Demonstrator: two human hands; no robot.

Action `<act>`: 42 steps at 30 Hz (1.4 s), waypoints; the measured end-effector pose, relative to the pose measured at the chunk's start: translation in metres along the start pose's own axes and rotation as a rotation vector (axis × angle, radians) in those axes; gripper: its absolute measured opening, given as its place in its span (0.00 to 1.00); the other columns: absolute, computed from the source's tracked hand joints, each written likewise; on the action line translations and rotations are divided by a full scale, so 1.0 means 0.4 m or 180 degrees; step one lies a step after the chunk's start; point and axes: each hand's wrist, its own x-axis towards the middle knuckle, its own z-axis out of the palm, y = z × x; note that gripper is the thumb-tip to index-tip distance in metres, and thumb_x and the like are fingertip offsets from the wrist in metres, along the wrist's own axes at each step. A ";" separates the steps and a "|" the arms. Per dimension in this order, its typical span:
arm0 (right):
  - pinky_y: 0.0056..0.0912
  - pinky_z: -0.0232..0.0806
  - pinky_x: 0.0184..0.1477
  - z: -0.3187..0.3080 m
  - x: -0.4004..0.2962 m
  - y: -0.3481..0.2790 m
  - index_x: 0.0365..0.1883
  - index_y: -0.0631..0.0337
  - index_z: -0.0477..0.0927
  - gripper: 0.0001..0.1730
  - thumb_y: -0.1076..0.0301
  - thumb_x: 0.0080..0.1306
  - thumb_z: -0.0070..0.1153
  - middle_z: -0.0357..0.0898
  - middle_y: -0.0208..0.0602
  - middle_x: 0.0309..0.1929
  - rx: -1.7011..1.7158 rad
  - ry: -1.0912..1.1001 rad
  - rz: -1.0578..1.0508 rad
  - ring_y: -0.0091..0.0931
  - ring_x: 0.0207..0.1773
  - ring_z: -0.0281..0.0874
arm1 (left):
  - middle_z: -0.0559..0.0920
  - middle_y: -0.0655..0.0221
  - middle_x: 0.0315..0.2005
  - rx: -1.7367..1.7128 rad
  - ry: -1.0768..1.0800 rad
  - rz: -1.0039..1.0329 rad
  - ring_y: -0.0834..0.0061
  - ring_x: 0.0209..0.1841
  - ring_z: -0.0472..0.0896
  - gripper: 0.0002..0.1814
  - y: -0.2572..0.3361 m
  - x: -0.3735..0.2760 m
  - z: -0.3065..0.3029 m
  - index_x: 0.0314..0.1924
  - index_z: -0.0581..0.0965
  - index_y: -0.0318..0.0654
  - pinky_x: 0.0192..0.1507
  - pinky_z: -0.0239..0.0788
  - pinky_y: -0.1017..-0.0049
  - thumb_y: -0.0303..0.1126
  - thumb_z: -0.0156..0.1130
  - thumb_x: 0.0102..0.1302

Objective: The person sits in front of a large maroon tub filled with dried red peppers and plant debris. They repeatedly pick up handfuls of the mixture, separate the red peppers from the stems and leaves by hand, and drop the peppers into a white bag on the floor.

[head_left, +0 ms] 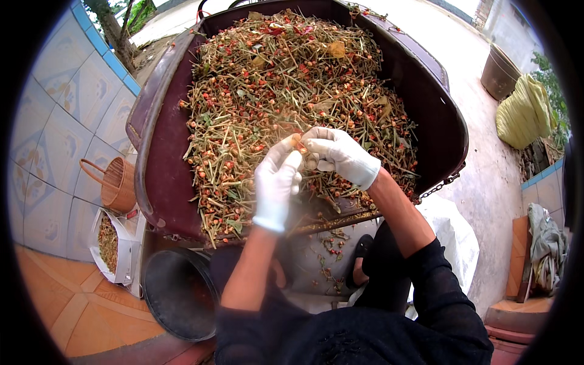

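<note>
Both hands wear white gloves over a large heap of dry stems with small red and orange caps or fruits [283, 86]. The heap fills a dark maroon metal cart bed [166, 182]. My left hand [278, 178] is at the heap's near part, its thumb and forefinger around a small reddish-orange piece [301, 147]. From the right, my right hand [340, 153] has its fingertips at the same piece, so both hands nearly meet. The piece is too small to name surely. Haze blurs the area round the fingers.
Left of the cart are a wicker basket [119, 185], a white bag of plant bits [127, 255] and a black bucket [180, 292]. A chain [440, 186] hangs at the cart's right corner, above white sacking [451, 242]. Farther right stand a brown bucket [499, 73] and yellow sack [524, 112].
</note>
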 end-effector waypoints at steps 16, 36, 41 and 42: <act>0.11 0.61 0.21 0.017 0.001 0.034 0.55 0.66 0.72 0.16 0.65 0.74 0.52 0.77 0.28 0.34 0.0517 0.0109 -0.0126 0.11 0.25 0.72 | 0.82 0.73 0.34 0.0617 0.0259 0.0405 0.90 0.28 0.76 0.14 -0.007 -0.023 0.044 0.55 0.76 0.31 0.27 0.66 0.89 0.26 0.56 0.72; 0.16 0.64 0.24 0.028 -0.024 -0.008 0.49 0.63 0.77 0.16 0.60 0.72 0.52 0.78 0.25 0.29 -0.0473 -0.0003 -0.0037 0.14 0.26 0.75 | 0.73 0.81 0.20 -0.0740 0.0130 0.0077 0.94 0.14 0.61 0.08 -0.011 0.006 0.003 0.48 0.79 0.38 0.11 0.51 0.89 0.29 0.56 0.73; 0.16 0.64 0.25 0.044 -0.038 -0.025 0.47 0.61 0.80 0.13 0.63 0.71 0.55 0.79 0.24 0.30 -0.0853 0.0358 -0.0295 0.12 0.26 0.74 | 0.75 0.80 0.23 -0.0864 0.0271 -0.0105 0.94 0.14 0.62 0.09 0.000 0.005 0.001 0.49 0.77 0.38 0.11 0.50 0.90 0.31 0.56 0.73; 0.16 0.64 0.25 0.049 -0.040 -0.024 0.47 0.61 0.80 0.12 0.63 0.71 0.55 0.80 0.25 0.31 -0.1029 0.0469 -0.0345 0.12 0.26 0.73 | 0.76 0.79 0.23 -0.0758 0.0286 -0.0048 0.94 0.14 0.63 0.08 -0.003 0.005 0.001 0.49 0.77 0.38 0.11 0.50 0.90 0.31 0.56 0.73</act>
